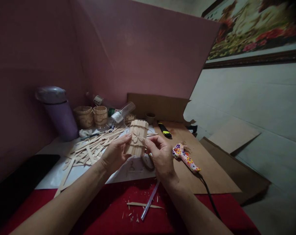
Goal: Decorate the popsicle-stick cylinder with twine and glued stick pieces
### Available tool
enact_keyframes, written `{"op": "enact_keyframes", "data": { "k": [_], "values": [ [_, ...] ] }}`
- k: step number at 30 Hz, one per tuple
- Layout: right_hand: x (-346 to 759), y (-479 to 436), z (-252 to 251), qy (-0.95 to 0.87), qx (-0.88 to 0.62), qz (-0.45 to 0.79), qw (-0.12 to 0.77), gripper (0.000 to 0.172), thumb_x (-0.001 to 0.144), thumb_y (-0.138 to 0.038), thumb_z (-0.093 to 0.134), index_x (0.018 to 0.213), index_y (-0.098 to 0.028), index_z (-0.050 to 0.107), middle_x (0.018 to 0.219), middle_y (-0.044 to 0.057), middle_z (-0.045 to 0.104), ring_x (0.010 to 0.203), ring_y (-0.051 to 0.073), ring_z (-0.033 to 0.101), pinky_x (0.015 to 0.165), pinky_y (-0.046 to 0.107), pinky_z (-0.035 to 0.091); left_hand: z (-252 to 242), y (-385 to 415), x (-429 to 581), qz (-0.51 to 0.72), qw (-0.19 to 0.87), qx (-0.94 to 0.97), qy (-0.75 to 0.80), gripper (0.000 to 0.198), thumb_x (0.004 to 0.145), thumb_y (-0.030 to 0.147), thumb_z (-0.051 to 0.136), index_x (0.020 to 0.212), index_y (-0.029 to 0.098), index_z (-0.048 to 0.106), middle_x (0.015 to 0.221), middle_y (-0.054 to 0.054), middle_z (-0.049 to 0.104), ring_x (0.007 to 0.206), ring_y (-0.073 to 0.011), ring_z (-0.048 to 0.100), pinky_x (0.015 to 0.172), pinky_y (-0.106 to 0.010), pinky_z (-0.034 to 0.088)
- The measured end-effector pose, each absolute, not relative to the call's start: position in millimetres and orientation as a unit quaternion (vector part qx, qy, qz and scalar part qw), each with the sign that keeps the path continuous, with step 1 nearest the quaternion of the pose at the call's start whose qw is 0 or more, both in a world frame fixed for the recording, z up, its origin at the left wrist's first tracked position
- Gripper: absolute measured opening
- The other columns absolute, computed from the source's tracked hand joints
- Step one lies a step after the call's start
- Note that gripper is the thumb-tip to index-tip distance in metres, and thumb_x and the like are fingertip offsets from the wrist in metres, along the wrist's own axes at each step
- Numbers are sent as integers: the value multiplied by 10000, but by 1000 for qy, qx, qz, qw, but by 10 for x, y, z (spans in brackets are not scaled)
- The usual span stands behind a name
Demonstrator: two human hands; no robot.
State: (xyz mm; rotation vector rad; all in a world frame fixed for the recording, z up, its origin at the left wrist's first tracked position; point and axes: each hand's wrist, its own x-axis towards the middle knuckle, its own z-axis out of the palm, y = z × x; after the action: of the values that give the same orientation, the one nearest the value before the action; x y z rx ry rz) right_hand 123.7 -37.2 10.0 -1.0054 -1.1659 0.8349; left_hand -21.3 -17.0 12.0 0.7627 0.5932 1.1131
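Note:
A small cup made of wooden craft sticks [138, 137], tied round with string in a bow, is held upright above the work surface. My left hand [115, 153] grips its left side. My right hand [160, 155] pinches its right side at the string. Both hands hide the cup's lower part. A pile of loose craft sticks [91, 148] lies just left of my left hand.
A multicoloured glue gun [185, 157] with a black cord lies on brown cardboard [206, 169] to the right. A purple flask [58, 112], two finished stick cups [91, 116], a plastic bottle [122, 113], a black-yellow cutter [164, 129] and a glue stick [150, 200] sit around.

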Motion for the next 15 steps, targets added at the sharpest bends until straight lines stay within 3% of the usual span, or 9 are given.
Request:
{"op": "enact_keyframes", "data": {
  "k": [9, 15],
  "values": [
    [1271, -355, 129, -523, -436, 386, 623, 205, 689, -363, 696, 652, -176, 623, 589, -28, 567, 569, 115, 490, 563, 256, 396, 147, -192, -207, 494, 727, 379, 291, 312, 796, 266, 631, 1082, 149, 679, 828, -62, 724, 687, -200, 663, 625, -304, 531],
    [1297, -381, 199, -530, -425, 411, 609, 195, 660, -347, 706, 624, -174, 626, 578, -31, 576, 555, 105, 481, 567, 255, 393, 145, -191, -210, 492, 719, 400, 283, 239, 762, 304, 652, 927, 135, 688, 735, -56, 700, 634, -198, 642, 575, -299, 516]
  ]
}}
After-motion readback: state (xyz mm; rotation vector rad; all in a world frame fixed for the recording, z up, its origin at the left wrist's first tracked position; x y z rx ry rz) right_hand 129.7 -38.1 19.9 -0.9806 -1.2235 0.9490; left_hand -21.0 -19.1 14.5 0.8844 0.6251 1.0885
